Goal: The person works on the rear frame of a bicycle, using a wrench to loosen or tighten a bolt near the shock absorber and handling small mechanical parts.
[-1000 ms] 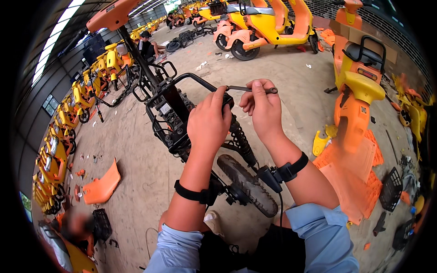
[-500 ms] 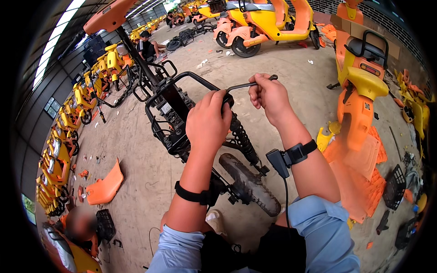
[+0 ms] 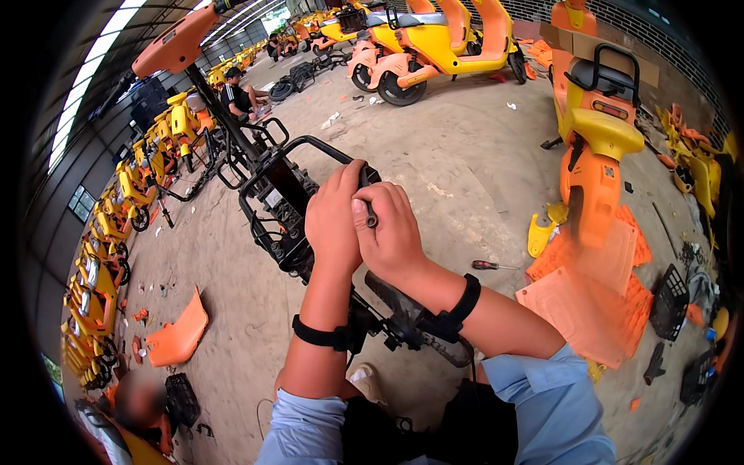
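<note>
- A bare concrete floor (image 3: 465, 155) is seen, dusty and stained, strewn with small scraps and loose parts.
- The space is a large hall; a strip of bright roof lights (image 3: 101, 70) is seen along the upper left.
- Rows of yellow and orange scooters (image 3: 101, 271) are lined along the left side; more yellow scooters (image 3: 434, 39) are parked at the top.
- A stripped black scooter frame (image 3: 287, 201) is stood at centre, with an orange seat (image 3: 174, 46) raised above it.
- The left hand (image 3: 333, 221) is closed around the frame's black rack bar.
- The right hand (image 3: 395, 232) is pressed against the left, with its fingers curled around a slim metal tool (image 3: 370, 217); the tool is held at the rack bar, between both hands.
- A red-handled screwdriver (image 3: 492, 266) is left on the floor to the right, well apart from the hands.
- Orange panels (image 3: 597, 294) are piled beside an orange and yellow scooter (image 3: 597, 147) at right.
- A loose orange panel (image 3: 178, 337) is lying at lower left.
- A seated person (image 3: 236, 93) is seen in the background.
</note>
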`<state>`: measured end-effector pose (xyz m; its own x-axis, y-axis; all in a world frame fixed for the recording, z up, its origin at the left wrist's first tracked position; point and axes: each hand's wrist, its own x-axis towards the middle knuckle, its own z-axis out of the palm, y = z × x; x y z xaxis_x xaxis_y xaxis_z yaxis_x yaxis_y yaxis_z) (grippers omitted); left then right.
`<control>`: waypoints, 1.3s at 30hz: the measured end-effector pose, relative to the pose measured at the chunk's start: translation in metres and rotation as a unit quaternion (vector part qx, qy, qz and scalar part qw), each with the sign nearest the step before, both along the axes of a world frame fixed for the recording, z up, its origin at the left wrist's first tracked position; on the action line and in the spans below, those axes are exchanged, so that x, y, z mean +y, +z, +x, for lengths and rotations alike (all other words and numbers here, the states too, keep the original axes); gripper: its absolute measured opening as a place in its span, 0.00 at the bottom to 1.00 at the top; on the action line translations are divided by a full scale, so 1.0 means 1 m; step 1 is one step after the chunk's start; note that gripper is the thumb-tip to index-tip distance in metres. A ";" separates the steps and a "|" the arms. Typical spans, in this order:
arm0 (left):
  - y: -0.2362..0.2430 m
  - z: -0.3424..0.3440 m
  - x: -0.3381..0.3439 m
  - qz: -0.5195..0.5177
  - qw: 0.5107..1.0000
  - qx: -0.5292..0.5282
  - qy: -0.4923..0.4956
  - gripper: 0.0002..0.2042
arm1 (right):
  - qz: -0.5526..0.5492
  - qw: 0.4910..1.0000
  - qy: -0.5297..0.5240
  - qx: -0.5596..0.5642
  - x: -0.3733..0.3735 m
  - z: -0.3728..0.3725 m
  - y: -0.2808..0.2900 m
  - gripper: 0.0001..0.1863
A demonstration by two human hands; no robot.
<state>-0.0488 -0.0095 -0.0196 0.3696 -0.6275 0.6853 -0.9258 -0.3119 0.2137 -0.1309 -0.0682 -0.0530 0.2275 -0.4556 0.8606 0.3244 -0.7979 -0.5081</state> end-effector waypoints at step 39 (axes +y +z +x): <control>0.001 -0.002 0.001 -0.006 1.000 0.027 0.006 0.21 | -0.022 0.998 -0.025 0.050 -0.002 -0.007 -0.005 0.13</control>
